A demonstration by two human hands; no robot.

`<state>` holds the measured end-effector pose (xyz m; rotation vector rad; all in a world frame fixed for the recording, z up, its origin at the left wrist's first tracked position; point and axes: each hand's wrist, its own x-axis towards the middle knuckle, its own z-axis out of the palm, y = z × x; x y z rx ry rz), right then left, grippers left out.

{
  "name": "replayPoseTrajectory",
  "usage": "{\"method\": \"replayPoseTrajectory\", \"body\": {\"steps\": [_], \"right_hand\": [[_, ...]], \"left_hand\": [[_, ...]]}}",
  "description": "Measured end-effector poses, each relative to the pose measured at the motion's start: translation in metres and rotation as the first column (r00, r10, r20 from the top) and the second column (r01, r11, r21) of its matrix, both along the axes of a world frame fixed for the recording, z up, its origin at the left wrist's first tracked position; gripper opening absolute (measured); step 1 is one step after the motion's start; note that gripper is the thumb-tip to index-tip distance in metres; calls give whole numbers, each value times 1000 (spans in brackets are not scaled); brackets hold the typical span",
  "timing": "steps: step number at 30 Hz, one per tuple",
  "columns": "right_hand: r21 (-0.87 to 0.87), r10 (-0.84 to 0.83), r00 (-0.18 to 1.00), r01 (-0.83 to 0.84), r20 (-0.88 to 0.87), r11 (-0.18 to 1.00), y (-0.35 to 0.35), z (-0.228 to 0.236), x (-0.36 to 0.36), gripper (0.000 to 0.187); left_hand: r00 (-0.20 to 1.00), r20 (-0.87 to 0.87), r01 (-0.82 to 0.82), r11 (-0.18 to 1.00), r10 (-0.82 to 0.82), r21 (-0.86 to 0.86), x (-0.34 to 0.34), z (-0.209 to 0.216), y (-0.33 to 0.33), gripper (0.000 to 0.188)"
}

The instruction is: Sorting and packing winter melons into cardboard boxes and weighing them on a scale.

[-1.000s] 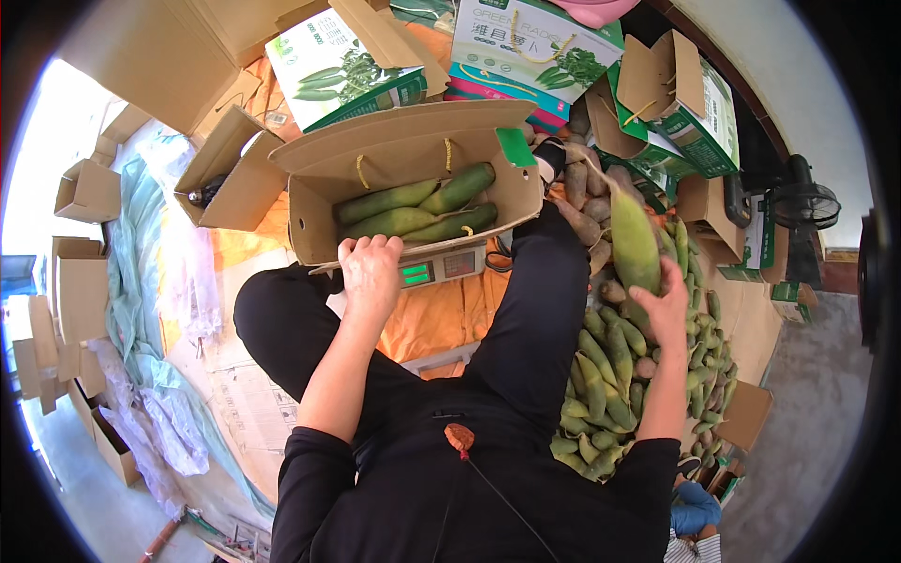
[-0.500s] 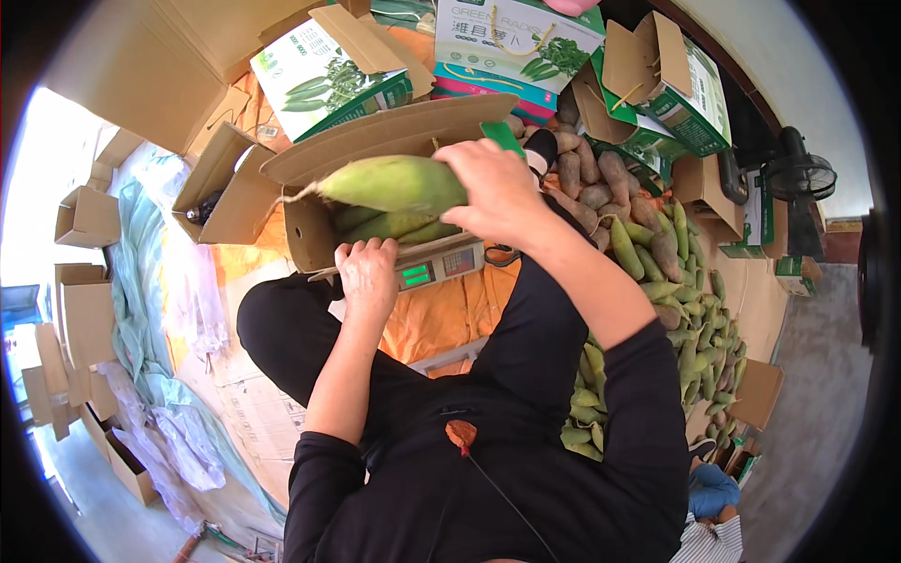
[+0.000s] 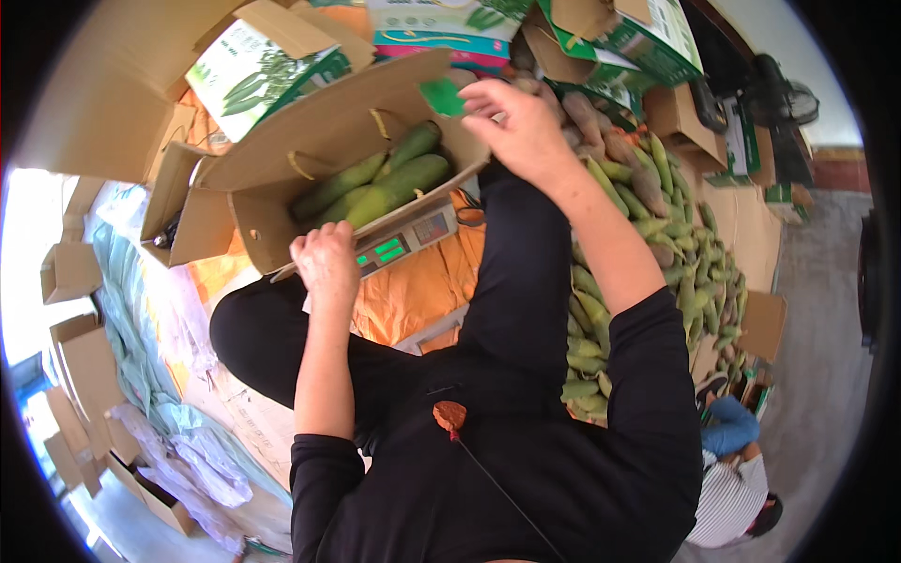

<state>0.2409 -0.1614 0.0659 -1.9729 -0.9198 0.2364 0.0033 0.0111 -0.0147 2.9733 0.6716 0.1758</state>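
From the head camera, my left hand [image 3: 326, 261] is at the near edge of the open cardboard box [image 3: 272, 98], toward its left corner, the fingers close together and clamped on that edge. My right hand [image 3: 516, 131] is over the box's right end, beside the green flap [image 3: 441, 97]; its fingers are apart with nothing between them, and I cannot tell whether a fingertip touches the flap.

Several long green radishes [image 3: 404, 188] lie inside the box, side by side and roughly lengthwise, reaching from near its left end toward the right. Two yellow cord loops [image 3: 379, 124] hang on the inner side of its far wall. The box sits slantwise on a scale [image 3: 413, 237], whose green-lit panel sticks out under the near edge. Below that, an orange sheet [image 3: 394, 298] shows between my knees.

On the floor to my right is a heap of green radishes [image 3: 694, 281], with pinkish-brown roots [image 3: 584, 120] at its far edge. Past the heap's near end there is another person in a striped top [image 3: 732, 502].
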Motion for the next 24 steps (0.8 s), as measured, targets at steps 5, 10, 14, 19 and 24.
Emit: {"method": "replayPoseTrajectory", "body": {"steps": [5, 10, 14, 19, 24], "right_hand": [[-139, -274, 959, 261, -77, 955, -118, -47, 23, 26], [-577, -463, 884, 413, 68, 704, -247, -150, -11, 27], [-767, -614, 789, 384, -18, 515, -335, -221, -75, 26], [-954, -746, 663, 262, 68, 146, -389, -250, -136, 38], [-987, -783, 618, 159, 80, 25, -397, -238, -154, 64]], "left_hand": [[1000, -28, 12, 999, -11, 46, 1, -1, -2, 9], [998, -56, 15, 999, -13, 43, 4, 3, -4, 13], [998, -68, 14, 1000, -13, 16, 4, 2, -6, 13], [998, -59, 32, 999, -33, -15, 4, 2, -7, 11], [996, -84, 16, 1000, -17, -11, 2, 2, -5, 11]]}}
